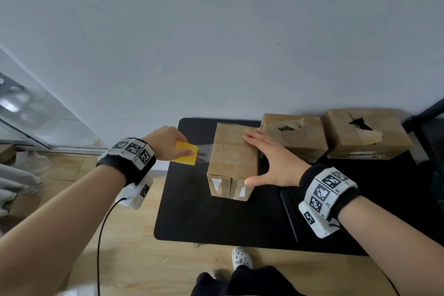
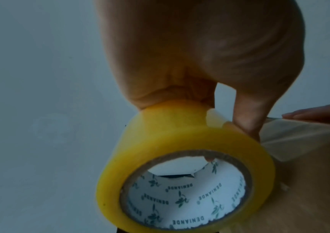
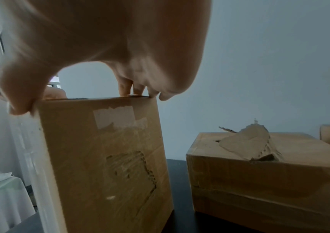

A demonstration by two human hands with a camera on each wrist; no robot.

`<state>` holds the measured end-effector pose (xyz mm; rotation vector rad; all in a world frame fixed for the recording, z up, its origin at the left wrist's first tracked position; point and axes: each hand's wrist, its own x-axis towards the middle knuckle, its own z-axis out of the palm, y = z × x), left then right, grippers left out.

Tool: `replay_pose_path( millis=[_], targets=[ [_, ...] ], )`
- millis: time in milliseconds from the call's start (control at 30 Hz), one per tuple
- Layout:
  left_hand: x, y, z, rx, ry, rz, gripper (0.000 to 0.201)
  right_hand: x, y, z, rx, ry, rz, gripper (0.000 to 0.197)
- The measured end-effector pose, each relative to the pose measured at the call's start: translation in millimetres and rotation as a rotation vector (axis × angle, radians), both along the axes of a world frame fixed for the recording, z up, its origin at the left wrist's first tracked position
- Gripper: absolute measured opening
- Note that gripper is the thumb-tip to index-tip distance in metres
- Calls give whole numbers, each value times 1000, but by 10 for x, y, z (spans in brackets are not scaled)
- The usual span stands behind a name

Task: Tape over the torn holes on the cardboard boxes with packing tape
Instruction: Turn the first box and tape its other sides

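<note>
A tall cardboard box [image 1: 231, 158] stands on the black table [image 1: 204, 218]. My right hand [image 1: 266, 156] lies flat on its top, fingers straight, thumb at the near edge. My left hand [image 1: 168, 143] grips a yellow roll of packing tape [image 1: 186, 152] just left of the box. A clear strip of tape [image 1: 204, 151] runs from the roll [image 2: 182, 165] to the box top. The right wrist view shows the box's right side [image 3: 104, 157] with a torn patch [image 3: 134, 170] under glossy tape. Two more boxes [image 1: 294, 136] [image 1: 367, 132] with open torn holes sit behind.
A black pen-like stick [image 1: 289, 214] lies on the table right of the box. The white wall [image 1: 216, 31] rises directly behind the table. Wooden floor [image 1: 134, 235] and my white shoe [image 1: 241, 258] lie below the table's near edge.
</note>
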<state>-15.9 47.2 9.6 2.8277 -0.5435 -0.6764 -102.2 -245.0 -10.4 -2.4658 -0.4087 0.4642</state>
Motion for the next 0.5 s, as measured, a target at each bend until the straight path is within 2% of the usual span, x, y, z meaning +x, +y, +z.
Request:
replay_pose_path(
  millis=[133,200,300,400,500],
  targets=[
    [-61,-6,-61,-57,10,47,35,-61,133,118,-166,-39,28,110],
    [-76,-2,-71,-98,29,72,33,-90,269,163,-223,-134,42,108],
    [-86,21,-66,-159,60,109,40,-70,524,179,-307,-259,162,98],
    [-101,39,-74,-178,76,130,39,-22,720,115,-389,-256,253,91],
    [-126,52,-88,-166,81,132,48,-15,767,15,-459,-257,289,90]
  ],
)
